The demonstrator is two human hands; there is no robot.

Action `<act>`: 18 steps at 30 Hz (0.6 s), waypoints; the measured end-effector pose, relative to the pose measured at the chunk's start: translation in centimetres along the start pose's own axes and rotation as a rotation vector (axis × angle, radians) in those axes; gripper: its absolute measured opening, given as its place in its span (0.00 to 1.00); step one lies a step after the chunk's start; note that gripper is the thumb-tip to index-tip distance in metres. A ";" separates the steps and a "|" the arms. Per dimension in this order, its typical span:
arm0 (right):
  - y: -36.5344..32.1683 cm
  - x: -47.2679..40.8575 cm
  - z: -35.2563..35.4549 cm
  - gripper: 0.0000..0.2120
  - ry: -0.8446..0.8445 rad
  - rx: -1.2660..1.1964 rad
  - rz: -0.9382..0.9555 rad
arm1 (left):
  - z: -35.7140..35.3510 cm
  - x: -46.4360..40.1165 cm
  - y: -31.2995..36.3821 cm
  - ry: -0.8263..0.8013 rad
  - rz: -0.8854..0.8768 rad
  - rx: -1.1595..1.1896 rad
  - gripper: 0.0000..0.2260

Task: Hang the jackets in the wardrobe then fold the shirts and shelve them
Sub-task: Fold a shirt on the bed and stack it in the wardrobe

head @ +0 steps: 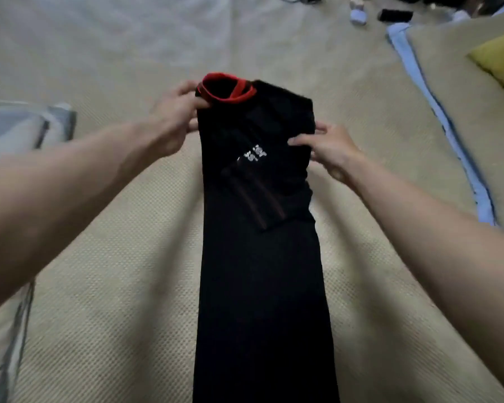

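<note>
Black shirt (262,257), already narrowed to a long strip, runs from the near edge away across the beige woven bedcover (105,301), one sleeve (256,196) laid slantwise over its chest. Farther up, the right hand (329,152) pinches the strip's right edge, thumb on top; the left hand (172,120) grips the left edge just below the red collar (227,88). Folding is the step in hand, I judge; next the strip needs doubling lengthwise, collar toward hem, edges kept square. Beyond lies a yellow cushion (501,62)
</note>
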State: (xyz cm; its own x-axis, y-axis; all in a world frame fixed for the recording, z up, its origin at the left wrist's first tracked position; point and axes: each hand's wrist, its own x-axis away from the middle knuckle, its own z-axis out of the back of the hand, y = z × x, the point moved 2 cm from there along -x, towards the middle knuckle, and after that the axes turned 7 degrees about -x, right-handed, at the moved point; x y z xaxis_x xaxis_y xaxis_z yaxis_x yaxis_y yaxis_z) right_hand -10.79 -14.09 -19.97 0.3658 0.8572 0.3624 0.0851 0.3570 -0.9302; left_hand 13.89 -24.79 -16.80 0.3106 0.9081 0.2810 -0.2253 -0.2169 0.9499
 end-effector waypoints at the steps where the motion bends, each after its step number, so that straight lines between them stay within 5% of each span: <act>1: -1.2 0.8 0.2 0.15 -0.020 0.031 0.037 | 0.6 0.8 1.2 -0.017 -0.042 -0.064 0.11; 8: -1.2 12.7 2.6 0.14 -0.261 0.408 0.278 | 3.2 14.7 0.8 -0.349 -0.280 -0.473 0.07; 14: 11.1 24.9 4.9 0.15 -0.525 0.807 0.382 | 0.7 29.6 -10.4 -0.833 -0.633 -1.035 0.02; 18: 18.8 31.4 5.1 0.12 -0.880 1.240 0.410 | -0.5 36.8 -20.7 -1.205 -0.599 -1.289 0.03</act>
State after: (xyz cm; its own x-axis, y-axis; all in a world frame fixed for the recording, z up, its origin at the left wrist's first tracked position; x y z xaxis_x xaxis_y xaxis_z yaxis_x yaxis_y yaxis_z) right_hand -2.44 21.41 -25.74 -0.4982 0.7490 0.4368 -0.8247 -0.2539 -0.5054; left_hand 29.47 13.28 -26.20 0.8776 -0.0850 0.4719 -0.1463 0.8898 0.4323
